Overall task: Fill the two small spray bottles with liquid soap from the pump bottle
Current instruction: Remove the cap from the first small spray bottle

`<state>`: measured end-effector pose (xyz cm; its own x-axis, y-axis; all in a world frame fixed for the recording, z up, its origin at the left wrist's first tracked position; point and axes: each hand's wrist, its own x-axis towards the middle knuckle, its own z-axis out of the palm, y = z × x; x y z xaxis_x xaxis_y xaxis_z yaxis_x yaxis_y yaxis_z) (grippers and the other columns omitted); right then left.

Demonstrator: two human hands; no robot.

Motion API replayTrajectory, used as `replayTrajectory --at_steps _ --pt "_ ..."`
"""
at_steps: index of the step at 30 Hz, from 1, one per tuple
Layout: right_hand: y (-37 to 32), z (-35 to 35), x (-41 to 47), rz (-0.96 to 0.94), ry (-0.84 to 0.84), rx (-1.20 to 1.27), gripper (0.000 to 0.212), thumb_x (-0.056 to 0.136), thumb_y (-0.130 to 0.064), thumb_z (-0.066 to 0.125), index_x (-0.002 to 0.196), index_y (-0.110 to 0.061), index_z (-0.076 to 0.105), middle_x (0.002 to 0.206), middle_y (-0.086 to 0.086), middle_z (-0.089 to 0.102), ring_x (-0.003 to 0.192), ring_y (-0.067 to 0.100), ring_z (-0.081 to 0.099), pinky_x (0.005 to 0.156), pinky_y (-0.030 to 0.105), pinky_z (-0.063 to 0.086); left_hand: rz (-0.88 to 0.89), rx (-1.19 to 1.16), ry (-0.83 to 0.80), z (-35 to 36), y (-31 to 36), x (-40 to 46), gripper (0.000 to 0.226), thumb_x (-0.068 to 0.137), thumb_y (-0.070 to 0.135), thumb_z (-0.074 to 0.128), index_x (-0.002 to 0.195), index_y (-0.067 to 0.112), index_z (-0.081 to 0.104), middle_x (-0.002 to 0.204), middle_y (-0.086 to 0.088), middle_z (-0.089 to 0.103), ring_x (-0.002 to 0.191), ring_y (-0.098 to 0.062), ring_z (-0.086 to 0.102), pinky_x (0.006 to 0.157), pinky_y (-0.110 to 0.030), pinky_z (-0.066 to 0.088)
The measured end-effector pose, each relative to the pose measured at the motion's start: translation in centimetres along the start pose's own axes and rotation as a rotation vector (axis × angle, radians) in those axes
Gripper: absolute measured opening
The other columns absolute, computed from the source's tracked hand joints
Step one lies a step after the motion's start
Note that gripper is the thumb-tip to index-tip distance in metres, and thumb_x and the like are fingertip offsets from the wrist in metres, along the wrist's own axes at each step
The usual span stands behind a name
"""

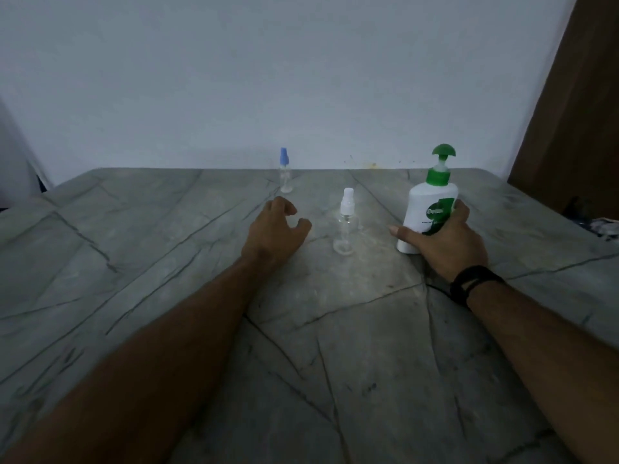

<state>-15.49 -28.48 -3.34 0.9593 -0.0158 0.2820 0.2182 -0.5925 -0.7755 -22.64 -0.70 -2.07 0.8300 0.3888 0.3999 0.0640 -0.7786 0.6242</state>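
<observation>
A white pump bottle (422, 209) with a green pump head stands at the right of the grey stone table (167, 262). My right hand (445, 244) grips its lower body, thumb out to the left. A clear spray bottle with a white cap (345, 226) stands upright between my hands. Farther back, near the wall, stands a clear spray bottle with a blue cap (285, 172). My left hand (276, 234) hovers left of the white-capped bottle, fingers loosely curled and holding nothing, just in front of the blue-capped one.
A pale wall (301, 78) rises behind the table's far edge. A brown wooden panel (576, 112) stands at the far right, with dark cluttered items (599, 226) below it. A black band (472, 283) circles my right wrist.
</observation>
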Motion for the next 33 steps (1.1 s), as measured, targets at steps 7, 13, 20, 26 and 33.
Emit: replayTrajectory --at_steps 7,13,20,26,33 --pt "-0.5 0.1 -0.4 -0.016 0.016 0.125 0.121 0.056 -0.066 0.083 0.152 -0.026 0.021 0.139 -0.002 0.054 0.120 0.026 0.055 0.100 0.041 0.045 -0.040 0.084 0.023 0.7 -4.0 7.1 0.047 0.089 0.044 0.063 0.126 0.016 0.056 0.129 -0.005 0.054 0.114 -0.024 0.056 0.094 -0.031 0.042" --pt "-0.3 0.5 -0.1 -0.013 0.038 0.160 0.117 0.052 -0.063 0.083 0.148 -0.024 0.028 0.135 -0.004 0.055 0.114 0.021 0.055 0.098 0.045 0.048 -0.069 0.133 -0.004 2.8 -5.6 13.0 0.058 0.086 0.047 0.066 0.131 0.012 0.052 0.130 -0.011 0.055 0.117 -0.029 0.055 0.089 -0.033 0.042" --pt "0.4 0.8 0.4 -0.040 0.067 0.151 0.103 0.054 -0.059 0.086 0.137 -0.024 0.036 0.122 -0.008 0.058 0.109 0.021 0.060 0.095 0.048 0.051 -0.137 0.146 -0.001 4.8 -6.7 17.9 0.072 0.083 0.055 0.065 0.137 0.010 0.045 0.134 -0.010 0.055 0.119 -0.030 0.055 0.090 -0.036 0.044" --pt "0.9 0.8 0.7 -0.060 0.059 0.161 0.096 0.052 -0.063 0.085 0.130 -0.027 0.040 0.117 -0.013 0.061 0.105 0.017 0.062 0.093 0.045 0.052 -0.134 0.158 -0.013 5.2 -6.9 19.0 0.058 0.083 0.055 0.062 0.126 0.017 0.054 0.122 -0.007 0.063 0.107 -0.029 0.061 0.084 -0.034 0.046" --pt "0.7 0.6 0.5 -0.045 0.063 0.154 0.109 0.053 -0.065 0.084 0.141 -0.026 0.034 0.127 -0.007 0.058 0.113 0.022 0.059 0.097 0.049 0.050 -0.135 0.171 -0.025 4.1 -6.1 16.3 0.049 0.085 0.050 0.062 0.118 0.015 0.056 0.113 -0.006 0.064 0.099 -0.027 0.060 0.075 -0.032 0.042"
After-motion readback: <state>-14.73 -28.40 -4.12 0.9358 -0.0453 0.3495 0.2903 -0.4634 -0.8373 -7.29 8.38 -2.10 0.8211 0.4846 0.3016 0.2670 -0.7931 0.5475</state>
